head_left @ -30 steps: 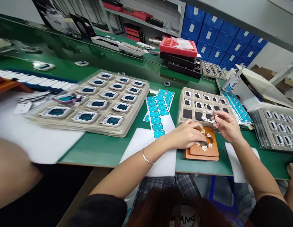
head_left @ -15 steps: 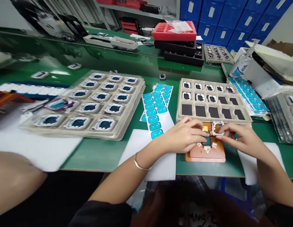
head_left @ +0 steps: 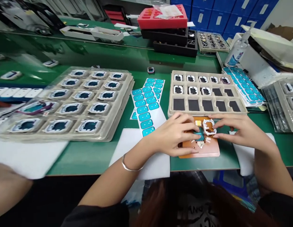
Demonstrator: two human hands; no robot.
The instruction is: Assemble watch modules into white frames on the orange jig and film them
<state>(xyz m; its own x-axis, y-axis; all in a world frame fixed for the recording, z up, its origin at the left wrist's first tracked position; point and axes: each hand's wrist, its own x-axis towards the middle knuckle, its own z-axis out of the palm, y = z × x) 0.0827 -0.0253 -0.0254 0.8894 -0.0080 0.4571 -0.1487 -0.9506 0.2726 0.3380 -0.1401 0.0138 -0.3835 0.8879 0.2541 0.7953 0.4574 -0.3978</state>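
A white watch-case-like frame [head_left: 205,127] lies over the right part of an orange fixture plate [head_left: 209,150]. My right hand [head_left: 241,129] has the frame's right edge between thumb and fingers. My left hand [head_left: 176,134] reaches over the plate from the left, fingers spread. Its fingertips touch a teal rectangular piece [head_left: 199,136] on the plate and partly cover it. A small yellow square [head_left: 198,123] shows above the teal piece. Just behind the plate stands a beige compartment tray [head_left: 171,110], its upper compartments holding several similar frames.
Left of me is a larger stacked tray [head_left: 106,137] of white frames with teal faces. Teal sticker sheets [head_left: 158,116] lie between the trays. White foam sheets [head_left: 146,157] line the front edge. A pump bottle [head_left: 237,52] stands back right. Another person's arm [head_left: 11,189] is at far left.
My right hand has brought the white frame slightly left and laid it flatter over the plate. My left hand's fingers have spread across the plate. The whole view has shifted.
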